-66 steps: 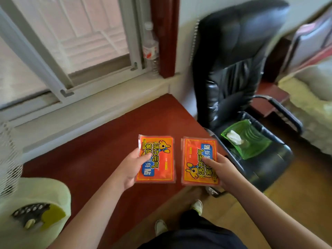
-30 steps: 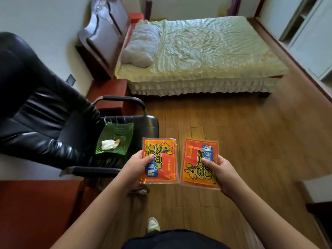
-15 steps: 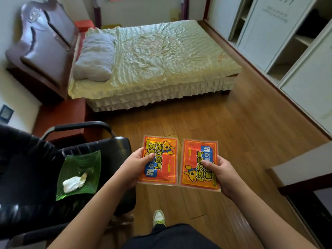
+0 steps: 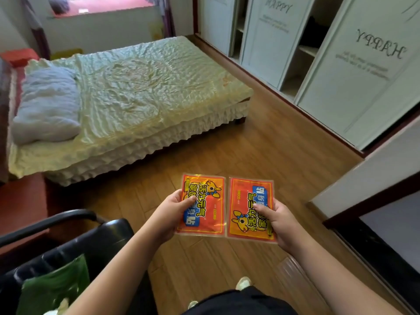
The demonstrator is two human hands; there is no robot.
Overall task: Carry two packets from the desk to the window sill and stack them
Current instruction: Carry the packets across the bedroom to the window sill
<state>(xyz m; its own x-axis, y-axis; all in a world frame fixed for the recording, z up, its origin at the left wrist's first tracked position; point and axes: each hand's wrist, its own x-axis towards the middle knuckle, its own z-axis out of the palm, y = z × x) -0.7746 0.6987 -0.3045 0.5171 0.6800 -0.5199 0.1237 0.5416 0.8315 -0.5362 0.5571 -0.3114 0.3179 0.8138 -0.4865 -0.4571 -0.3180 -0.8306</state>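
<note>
I hold two flat orange packets side by side at waist height over the wooden floor. My left hand [image 4: 169,214] grips the left packet [image 4: 203,205] at its left edge, thumb on top. The right packet [image 4: 246,208] is pinched at its right edge by my right hand [image 4: 276,220]. Both packets face up, with yellow lettering and a cartoon animal. Their inner edges nearly touch. A red window sill [image 4: 106,6] lies at the far end of the room, beyond the bed. The desk is out of view.
A bed [image 4: 136,92] with a pale cover and a pillow [image 4: 45,105] fills the left middle. White wardrobe doors [image 4: 341,64] line the right wall. A black office chair [image 4: 68,251] with a green dish [image 4: 54,285] on its seat stands at lower left. Open wooden floor [image 4: 261,144] runs between bed and wardrobe.
The view has swung right, from the desk and its window past the chair to the bed and wardrobe. Both hands keep the packets in the same hold in front of me.
</note>
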